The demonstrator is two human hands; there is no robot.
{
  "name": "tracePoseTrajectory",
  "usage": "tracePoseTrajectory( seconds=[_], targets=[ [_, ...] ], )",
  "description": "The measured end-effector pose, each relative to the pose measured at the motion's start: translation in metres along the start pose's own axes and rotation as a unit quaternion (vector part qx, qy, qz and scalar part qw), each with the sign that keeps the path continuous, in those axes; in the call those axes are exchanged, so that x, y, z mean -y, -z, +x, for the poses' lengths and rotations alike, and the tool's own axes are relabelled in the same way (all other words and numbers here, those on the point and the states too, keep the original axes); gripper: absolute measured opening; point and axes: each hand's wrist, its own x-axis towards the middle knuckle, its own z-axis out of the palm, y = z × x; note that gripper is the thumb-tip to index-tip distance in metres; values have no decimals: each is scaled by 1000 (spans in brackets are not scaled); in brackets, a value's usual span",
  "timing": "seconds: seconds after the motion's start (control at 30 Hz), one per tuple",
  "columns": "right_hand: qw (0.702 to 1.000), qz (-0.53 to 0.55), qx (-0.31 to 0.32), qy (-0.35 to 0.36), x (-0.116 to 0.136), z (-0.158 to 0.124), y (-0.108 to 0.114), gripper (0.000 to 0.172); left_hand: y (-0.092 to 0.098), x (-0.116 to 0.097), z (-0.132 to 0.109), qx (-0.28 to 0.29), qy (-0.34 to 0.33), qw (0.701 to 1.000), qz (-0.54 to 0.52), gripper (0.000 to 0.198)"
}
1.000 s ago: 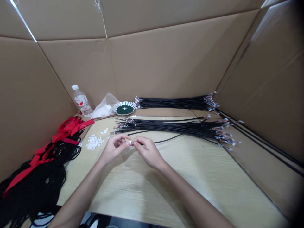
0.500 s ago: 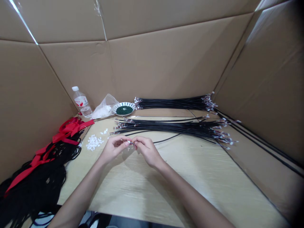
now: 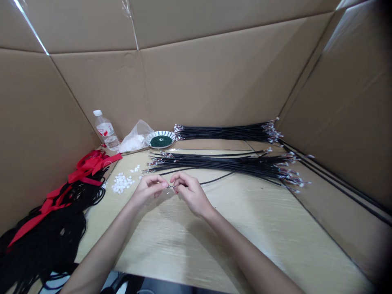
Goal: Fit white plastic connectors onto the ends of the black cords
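Observation:
My left hand [image 3: 148, 190] and my right hand [image 3: 190, 192] meet above the wooden table [image 3: 245, 232], fingertips pinched together. Between them is a tiny pale connector piece on a wire end [image 3: 170, 186], too small to show its detail. My right fingers hold the thin black wire [image 3: 216, 179], which runs off toward the cable bundle [image 3: 220, 163] just beyond my hands. Left of my left hand lies a pile of small white connectors [image 3: 121, 183]. Terminals show at both ends of the bundle.
A second black cable bundle [image 3: 223, 132] lies behind, near a patterned plate of green beads [image 3: 161, 141]. Also there are a plastic bag [image 3: 134, 138] and water bottle [image 3: 104, 130]. Red ribbon [image 3: 90, 165] and black cords [image 3: 45, 241] lie left; cardboard walls [image 3: 214, 73] surround the table.
My hands have drawn slightly closer, and their fingertips now pinch together around the small wire end. The cables and other objects stay in place, with only a slight shift of the view.

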Motion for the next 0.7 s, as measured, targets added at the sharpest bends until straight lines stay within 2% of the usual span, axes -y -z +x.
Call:
tracePoseTrajectory(
  seconds=[0.2,0.47,0.7],
  targets=[
    [999,-4,18,34,7,-2,0,17,-1,-2,-1,2,57,995,-79,26],
    [997,-37,34,60,10,-3,-1,17,-4,2,1,-3,43,997,-56,39],
    [991,-93,35,90,10,-3,-2,10,-6,2,2,-4,57,994,-89,41]
  ],
)
